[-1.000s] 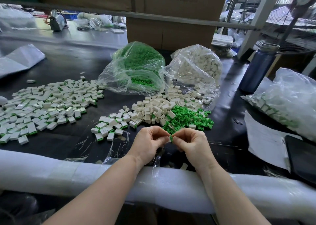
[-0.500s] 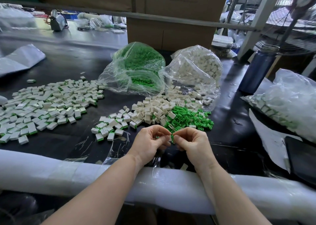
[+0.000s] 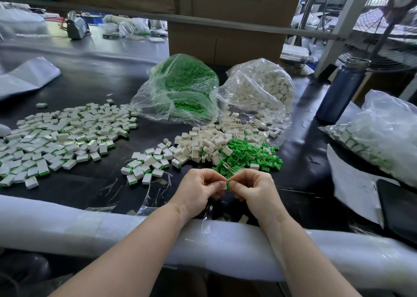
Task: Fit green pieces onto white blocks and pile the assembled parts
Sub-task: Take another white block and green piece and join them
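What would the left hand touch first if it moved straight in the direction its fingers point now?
The right hand: the left hand points at it across the small white-and-green part both pinch.

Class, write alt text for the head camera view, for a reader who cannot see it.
Two hands, left hand and right hand, pinch a small white block with a green piece between them over a black table. Beyond lie loose white blocks, green pieces and a spread of assembled parts.

A factory assembly bench; bulk bags of parts (image 3: 180,93), cardboard cartons (image 3: 225,32), industrial fan (image 3: 397,14).
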Action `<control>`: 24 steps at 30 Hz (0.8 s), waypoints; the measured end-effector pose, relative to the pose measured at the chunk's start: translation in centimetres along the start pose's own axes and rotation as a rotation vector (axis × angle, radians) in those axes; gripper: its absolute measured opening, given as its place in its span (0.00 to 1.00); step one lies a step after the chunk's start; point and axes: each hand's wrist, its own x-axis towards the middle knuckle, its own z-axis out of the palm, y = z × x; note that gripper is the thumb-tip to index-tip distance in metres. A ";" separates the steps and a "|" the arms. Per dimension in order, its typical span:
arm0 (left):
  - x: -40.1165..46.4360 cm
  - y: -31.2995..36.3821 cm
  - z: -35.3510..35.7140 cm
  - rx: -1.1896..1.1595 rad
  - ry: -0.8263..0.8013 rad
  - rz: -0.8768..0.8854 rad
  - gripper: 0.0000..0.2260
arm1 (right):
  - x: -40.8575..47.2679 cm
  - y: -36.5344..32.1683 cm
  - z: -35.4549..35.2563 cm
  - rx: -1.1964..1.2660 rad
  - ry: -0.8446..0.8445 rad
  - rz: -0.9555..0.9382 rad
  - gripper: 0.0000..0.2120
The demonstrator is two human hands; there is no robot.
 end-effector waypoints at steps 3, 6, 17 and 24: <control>0.0 0.1 0.1 -0.001 -0.002 0.006 0.03 | 0.1 0.0 0.1 0.016 0.027 -0.009 0.12; 0.0 0.1 0.1 -0.024 0.005 0.000 0.03 | 0.1 0.0 0.1 0.028 0.030 -0.013 0.11; 0.2 -0.1 0.1 -0.141 0.081 -0.016 0.04 | 0.0 -0.1 0.4 0.084 0.128 -0.051 0.10; 0.3 -0.4 -0.1 -0.118 0.046 0.000 0.04 | -0.1 -0.2 -0.1 0.188 0.116 -0.015 0.06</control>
